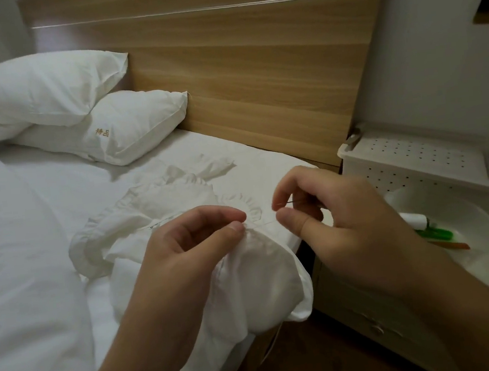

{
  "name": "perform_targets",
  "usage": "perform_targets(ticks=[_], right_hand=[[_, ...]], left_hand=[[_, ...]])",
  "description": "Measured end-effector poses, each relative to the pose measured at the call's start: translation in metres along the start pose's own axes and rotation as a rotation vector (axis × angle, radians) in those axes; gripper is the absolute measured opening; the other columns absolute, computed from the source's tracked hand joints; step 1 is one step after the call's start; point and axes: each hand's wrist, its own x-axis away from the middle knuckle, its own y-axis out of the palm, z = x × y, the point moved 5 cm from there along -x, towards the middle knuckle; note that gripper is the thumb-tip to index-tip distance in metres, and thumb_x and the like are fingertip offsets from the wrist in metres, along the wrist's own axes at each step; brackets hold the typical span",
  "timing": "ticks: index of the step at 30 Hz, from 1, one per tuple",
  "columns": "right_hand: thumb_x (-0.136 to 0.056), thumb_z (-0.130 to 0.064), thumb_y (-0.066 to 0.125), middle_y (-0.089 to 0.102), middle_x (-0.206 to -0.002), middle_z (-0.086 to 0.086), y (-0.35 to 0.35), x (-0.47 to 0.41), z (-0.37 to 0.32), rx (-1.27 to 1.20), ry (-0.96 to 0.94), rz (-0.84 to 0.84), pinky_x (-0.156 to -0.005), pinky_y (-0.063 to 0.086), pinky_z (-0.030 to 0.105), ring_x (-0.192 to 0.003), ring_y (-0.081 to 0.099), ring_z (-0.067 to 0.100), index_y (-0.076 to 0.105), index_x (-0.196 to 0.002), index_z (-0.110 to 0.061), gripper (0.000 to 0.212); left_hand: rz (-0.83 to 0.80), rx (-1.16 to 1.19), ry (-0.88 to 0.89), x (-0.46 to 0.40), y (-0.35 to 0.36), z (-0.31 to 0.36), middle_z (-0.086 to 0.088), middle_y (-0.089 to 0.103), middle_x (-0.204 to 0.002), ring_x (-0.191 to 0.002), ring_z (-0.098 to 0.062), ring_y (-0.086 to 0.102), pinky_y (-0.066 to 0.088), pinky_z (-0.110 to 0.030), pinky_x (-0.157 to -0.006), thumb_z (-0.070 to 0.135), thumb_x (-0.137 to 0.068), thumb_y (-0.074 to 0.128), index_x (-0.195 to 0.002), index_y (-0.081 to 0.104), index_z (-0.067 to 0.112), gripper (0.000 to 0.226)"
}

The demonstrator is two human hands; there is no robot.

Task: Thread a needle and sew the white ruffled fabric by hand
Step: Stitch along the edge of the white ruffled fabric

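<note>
The white ruffled fabric [160, 207] lies bunched on the bed's right edge, with part of it draped over the side. My left hand [192, 246] pinches a fold of the fabric between thumb and forefinger. My right hand [332, 221] sits just to the right and pinches a thin dark needle [285, 204] between its fingertips. A fine white thread [264, 223] runs from the fabric at my left thumb toward my right hand.
Two white pillows [127, 128] lean on the wooden headboard [254, 71]. A white duvet [16, 257] covers the left. To the right stands a bedside unit with a perforated white box [417, 159] and a white bowl [471, 238] holding green and orange items.
</note>
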Motion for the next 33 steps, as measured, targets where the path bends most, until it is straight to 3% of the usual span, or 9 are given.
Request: perform_targets(ticks=[2, 6, 13, 16, 20, 22, 29, 33], right_hand=[[-0.09, -0.036, 0.062, 0.053, -0.073, -0.019, 0.0, -0.001, 0.001, 0.064, -0.027, -0.009, -0.064, 0.039, 0.018, -0.08, 0.055, 0.006, 0.067, -0.097, -0.035, 0.01], [-0.091, -0.023, 0.074, 0.059, -0.079, -0.032, 0.002, -0.001, 0.002, 0.041, -0.06, -0.025, -0.074, 0.043, 0.008, -0.087, 0.059, 0.0, 0.077, -0.098, -0.028, 0.009], [-0.089, -0.02, 0.079, 0.063, -0.074, -0.024, 0.001, 0.001, 0.008, -0.008, 0.013, 0.027, -0.069, 0.045, 0.008, -0.077, 0.062, 0.0, 0.076, -0.088, -0.03, 0.01], [-0.088, -0.022, 0.076, 0.059, -0.067, -0.027, -0.001, 0.001, 0.007, 0.017, 0.004, 0.038, -0.066, 0.045, 0.008, -0.075, 0.062, -0.001, 0.074, -0.086, -0.03, 0.009], [-0.086, -0.029, 0.068, 0.061, -0.066, -0.016, -0.003, 0.001, 0.004, 0.062, -0.027, 0.067, -0.059, 0.047, 0.016, -0.07, 0.059, 0.008, 0.071, -0.082, -0.029, 0.005], [-0.085, -0.031, 0.065, 0.06, -0.068, -0.016, -0.003, 0.0, 0.004, 0.097, -0.035, 0.071, -0.058, 0.044, 0.014, -0.071, 0.059, 0.008, 0.07, -0.083, -0.029, 0.006], [-0.087, -0.029, 0.065, 0.059, -0.08, -0.03, -0.004, 0.0, 0.0, 0.074, -0.047, 0.134, -0.074, 0.046, 0.005, -0.087, 0.06, -0.002, 0.07, -0.089, -0.03, 0.005], [-0.087, -0.028, 0.065, 0.06, -0.085, -0.03, -0.005, 0.0, -0.004, 0.069, -0.077, 0.147, -0.076, 0.049, 0.008, -0.089, 0.061, 0.0, 0.072, -0.09, -0.027, 0.007]], left_hand=[[-0.001, -0.008, -0.002, 0.0, 0.001, 0.001, -0.003, 0.081, -0.093, -0.093, -0.009, 0.075, 0.049, -0.029, -0.088, 0.007, -0.083, 0.077, -0.084, 0.085, 0.021, 0.016], [-0.006, -0.008, -0.009, 0.001, 0.001, 0.002, -0.004, 0.081, -0.093, -0.092, -0.01, 0.075, 0.049, -0.03, -0.088, 0.009, -0.081, 0.077, -0.084, 0.085, 0.021, 0.015], [-0.019, 0.002, 0.017, 0.003, 0.002, 0.004, -0.003, 0.081, -0.092, -0.091, -0.01, 0.075, 0.052, -0.028, -0.085, 0.02, -0.072, 0.077, -0.085, 0.085, 0.021, 0.016], [-0.016, 0.003, 0.04, 0.003, 0.002, 0.004, -0.003, 0.08, -0.088, -0.087, -0.009, 0.074, 0.053, -0.024, -0.081, 0.021, -0.071, 0.078, -0.085, 0.085, 0.022, 0.016], [-0.016, 0.009, 0.046, 0.003, 0.002, 0.002, -0.002, 0.079, -0.084, -0.083, -0.01, 0.072, 0.053, -0.02, -0.074, 0.022, -0.071, 0.078, -0.086, 0.085, 0.022, 0.016], [-0.021, 0.01, 0.044, 0.002, 0.002, 0.002, -0.001, 0.078, -0.083, -0.082, -0.009, 0.072, 0.054, -0.018, -0.071, 0.021, -0.072, 0.079, -0.086, 0.085, 0.022, 0.016], [-0.087, -0.11, -0.009, 0.004, 0.005, 0.001, -0.005, 0.079, -0.09, -0.089, -0.01, 0.074, 0.056, -0.025, -0.083, 0.015, -0.087, 0.079, -0.096, 0.086, 0.027, 0.017], [-0.149, -0.218, -0.02, 0.004, 0.01, -0.001, 0.001, 0.081, -0.09, -0.094, -0.011, 0.075, 0.052, -0.029, -0.085, 0.021, -0.09, 0.077, -0.089, 0.085, 0.026, 0.01]])
